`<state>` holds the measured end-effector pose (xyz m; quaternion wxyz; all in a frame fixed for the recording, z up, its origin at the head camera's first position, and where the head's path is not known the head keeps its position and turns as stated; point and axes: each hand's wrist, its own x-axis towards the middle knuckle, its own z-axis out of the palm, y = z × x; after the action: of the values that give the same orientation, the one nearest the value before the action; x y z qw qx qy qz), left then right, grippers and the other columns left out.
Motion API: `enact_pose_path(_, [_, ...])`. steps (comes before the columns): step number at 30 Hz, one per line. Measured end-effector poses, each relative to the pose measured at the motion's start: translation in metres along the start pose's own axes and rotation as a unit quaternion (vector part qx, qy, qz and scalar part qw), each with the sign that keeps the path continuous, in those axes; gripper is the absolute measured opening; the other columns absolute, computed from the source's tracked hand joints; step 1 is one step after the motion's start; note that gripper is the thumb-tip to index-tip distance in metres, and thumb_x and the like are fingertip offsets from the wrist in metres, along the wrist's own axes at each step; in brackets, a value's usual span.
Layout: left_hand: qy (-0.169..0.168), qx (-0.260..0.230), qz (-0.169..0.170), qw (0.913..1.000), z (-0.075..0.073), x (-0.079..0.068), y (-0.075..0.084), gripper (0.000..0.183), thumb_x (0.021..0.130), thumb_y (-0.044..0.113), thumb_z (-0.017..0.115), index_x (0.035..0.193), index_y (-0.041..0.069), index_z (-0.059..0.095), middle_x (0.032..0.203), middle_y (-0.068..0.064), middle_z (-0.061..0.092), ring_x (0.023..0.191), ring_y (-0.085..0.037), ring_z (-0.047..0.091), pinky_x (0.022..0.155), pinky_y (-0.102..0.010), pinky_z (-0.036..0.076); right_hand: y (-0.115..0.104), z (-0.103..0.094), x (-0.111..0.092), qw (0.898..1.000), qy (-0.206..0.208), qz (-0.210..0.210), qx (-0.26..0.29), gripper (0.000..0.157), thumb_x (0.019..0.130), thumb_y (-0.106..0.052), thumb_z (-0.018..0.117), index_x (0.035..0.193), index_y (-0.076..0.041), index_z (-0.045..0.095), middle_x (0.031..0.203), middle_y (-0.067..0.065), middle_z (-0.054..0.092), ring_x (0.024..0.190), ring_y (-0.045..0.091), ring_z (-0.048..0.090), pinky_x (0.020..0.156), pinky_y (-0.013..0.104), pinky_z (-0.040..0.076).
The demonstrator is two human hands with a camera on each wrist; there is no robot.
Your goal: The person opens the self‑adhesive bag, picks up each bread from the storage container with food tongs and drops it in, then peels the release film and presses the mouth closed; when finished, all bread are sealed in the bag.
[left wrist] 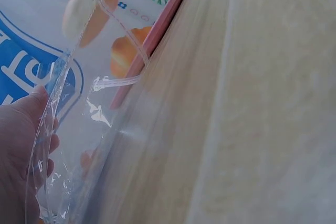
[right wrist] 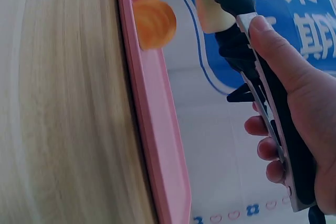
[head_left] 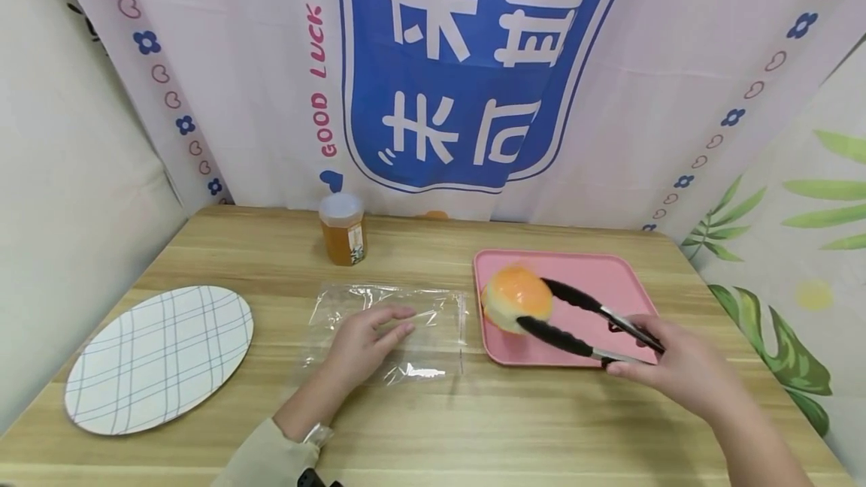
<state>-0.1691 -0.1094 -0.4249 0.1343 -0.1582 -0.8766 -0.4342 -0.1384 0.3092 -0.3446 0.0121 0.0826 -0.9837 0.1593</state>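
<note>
My right hand (head_left: 683, 367) grips black-tipped metal tongs (head_left: 612, 314). Between the tong tips is a round bun (head_left: 519, 295), golden on top and pale below, raised above the left part of a pink tray (head_left: 602, 273). Under it a second bun (right wrist: 155, 23) sits on the tray, mostly hidden in the head view. My left hand (head_left: 368, 340) holds a clear plastic zip bag (head_left: 433, 363) by its film, thumb and fingers around it. The bag's mouth faces the tray, and its zip strips (left wrist: 116, 82) stand apart in the left wrist view.
An oval white plate (head_left: 162, 359) with a blue grid pattern lies at the left of the wooden table (head_left: 487, 427). A lidded jar of amber contents (head_left: 343, 231) stands at the back. Behind the table hangs a printed curtain (head_left: 271, 96).
</note>
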Motion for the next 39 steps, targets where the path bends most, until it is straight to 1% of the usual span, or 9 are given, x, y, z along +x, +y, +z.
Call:
enact_pose_path(3, [0.001, 0.003, 0.004, 1.0000, 0.000, 0.000, 0.000, 0.019, 0.087, 0.020, 0.073, 0.105, 0.012, 0.074, 0.111, -0.004, 0.074, 0.108, -0.025, 0.069, 0.099, -0.044, 0.054, -0.013, 0.003, 0.003, 0.999, 0.004, -0.039, -0.011, 0.071, 0.068, -0.061, 0.080, 0.120, -0.016, 0.064, 0.096, 0.001, 0.068, 0.078, 0.016, 0.056, 0.062, 0.032, 0.045])
enact_pose_path(6, [0.003, 0.006, 0.011, 0.9999, 0.000, 0.000, 0.000, 0.019, 0.087, 0.020, 0.073, 0.105, 0.012, 0.074, 0.111, -0.003, 0.074, 0.108, -0.025, 0.069, 0.099, -0.043, 0.054, -0.022, 0.007, 0.007, 0.997, 0.010, -0.070, -0.018, 0.067, 0.067, -0.062, 0.081, 0.115, -0.018, 0.065, 0.095, -0.003, 0.069, 0.080, 0.014, 0.058, 0.065, 0.033, 0.047])
enact_pose_path(11, [0.001, 0.010, 0.013, 0.9999, 0.000, 0.000, 0.001, 0.021, 0.087, 0.022, 0.073, 0.107, 0.014, 0.073, 0.112, -0.002, 0.074, 0.108, -0.024, 0.069, 0.098, -0.043, 0.055, -0.032, 0.015, 0.015, 0.995, 0.002, -0.094, -0.033, 0.064, 0.064, -0.063, 0.081, 0.109, -0.021, 0.066, 0.096, -0.007, 0.070, 0.088, 0.014, 0.064, 0.072, 0.038, 0.053])
enact_pose_path(14, [-0.003, 0.009, 0.008, 0.9999, 0.000, -0.001, 0.002, 0.022, 0.088, 0.024, 0.072, 0.108, 0.014, 0.073, 0.113, -0.001, 0.074, 0.109, -0.023, 0.069, 0.098, -0.043, 0.055, -0.036, 0.020, 0.019, 0.994, -0.003, -0.103, -0.043, 0.062, 0.063, -0.062, 0.082, 0.107, -0.022, 0.067, 0.095, -0.009, 0.070, 0.088, 0.014, 0.065, 0.073, 0.037, 0.054])
enact_pose_path(20, [-0.010, 0.002, 0.004, 0.9999, 0.000, -0.001, 0.005, 0.022, 0.089, 0.025, 0.071, 0.108, 0.014, 0.073, 0.114, -0.001, 0.073, 0.110, -0.023, 0.068, 0.099, -0.044, 0.054, -0.050, 0.031, 0.031, 0.990, -0.015, -0.132, -0.056, 0.064, 0.063, -0.061, 0.083, 0.111, -0.021, 0.067, 0.102, -0.008, 0.072, 0.090, 0.013, 0.067, 0.075, 0.037, 0.056])
enact_pose_path(23, [-0.011, -0.006, 0.000, 0.9999, 0.001, -0.002, 0.007, 0.021, 0.088, 0.024, 0.071, 0.107, 0.014, 0.073, 0.113, -0.001, 0.073, 0.109, -0.022, 0.068, 0.099, -0.043, 0.054, -0.058, 0.037, 0.038, 0.988, -0.022, -0.142, -0.054, 0.067, 0.063, -0.063, 0.082, 0.113, -0.020, 0.067, 0.105, -0.007, 0.072, 0.092, 0.015, 0.068, 0.076, 0.040, 0.057])
enact_pose_path(28, [-0.010, -0.020, 0.008, 0.9997, 0.001, -0.001, 0.008, 0.021, 0.086, 0.022, 0.073, 0.105, 0.014, 0.074, 0.111, 0.000, 0.074, 0.107, -0.021, 0.069, 0.099, -0.042, 0.054, -0.071, 0.048, 0.046, 0.989, -0.041, -0.135, -0.038, 0.067, 0.063, -0.061, 0.083, 0.114, -0.021, 0.067, 0.106, -0.007, 0.072, 0.094, 0.016, 0.068, 0.078, 0.042, 0.057])
enact_pose_path(34, [-0.014, -0.025, 0.018, 0.9994, 0.001, 0.000, 0.008, 0.021, 0.088, 0.022, 0.072, 0.107, 0.015, 0.074, 0.111, 0.002, 0.074, 0.105, -0.017, 0.070, 0.094, -0.035, 0.057, -0.083, 0.062, 0.053, 0.987, -0.039, -0.151, -0.032, 0.063, 0.062, -0.060, 0.083, 0.109, -0.022, 0.066, 0.099, -0.007, 0.071, 0.085, 0.014, 0.065, 0.070, 0.037, 0.054])
enact_pose_path(39, [0.004, -0.007, 0.034, 0.9994, -0.001, 0.000, 0.006, 0.019, 0.088, 0.020, 0.072, 0.106, 0.015, 0.074, 0.108, 0.002, 0.075, 0.101, -0.016, 0.070, 0.089, -0.032, 0.059, -0.091, 0.069, 0.059, 0.987, -0.038, -0.151, -0.027, 0.064, 0.061, -0.062, 0.083, 0.108, -0.021, 0.065, 0.092, -0.009, 0.069, 0.079, 0.011, 0.062, 0.066, 0.034, 0.052])
